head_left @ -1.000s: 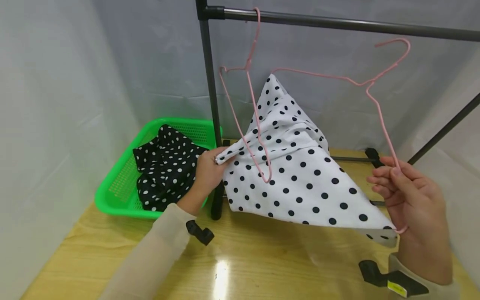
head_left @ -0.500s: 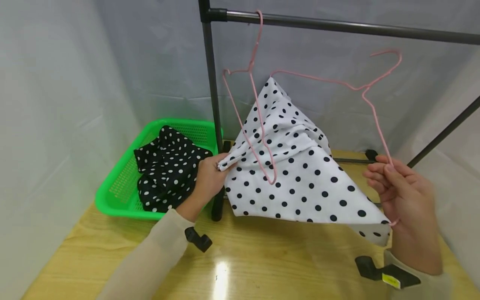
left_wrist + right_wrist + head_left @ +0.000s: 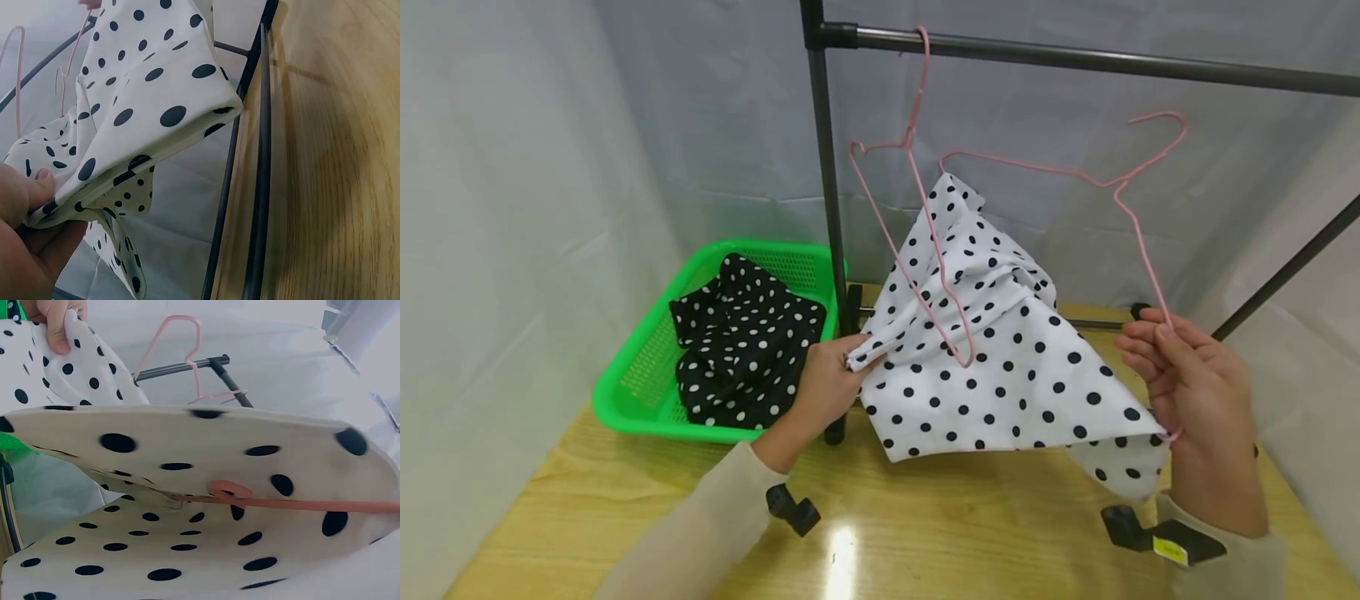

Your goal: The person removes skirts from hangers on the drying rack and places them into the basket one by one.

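A white cloth with black dots (image 3: 1000, 375) hangs draped over a pink wire hanger (image 3: 1097, 179). My right hand (image 3: 1187, 383) grips that hanger by its right arm, and the cloth's lower right corner hangs by it. My left hand (image 3: 827, 379) pinches the cloth's left corner (image 3: 56, 200) between thumb and fingers. In the right wrist view the pink wire (image 3: 300, 501) runs under the dotted cloth (image 3: 187, 456). A second pink hanger (image 3: 917, 192) hangs empty from the dark rail (image 3: 1075, 60), in front of the cloth.
A green plastic basket (image 3: 647, 367) at the left holds a black cloth with white dots (image 3: 745, 342). The rack's dark upright post (image 3: 827, 192) stands between basket and cloth. Below lies a wooden tabletop (image 3: 925, 533); grey fabric walls close in all sides.
The held hanger and white cloth have sunk lower and tilted. My left hand has moved down and a little right with the corner. My right hand has shifted slightly left.
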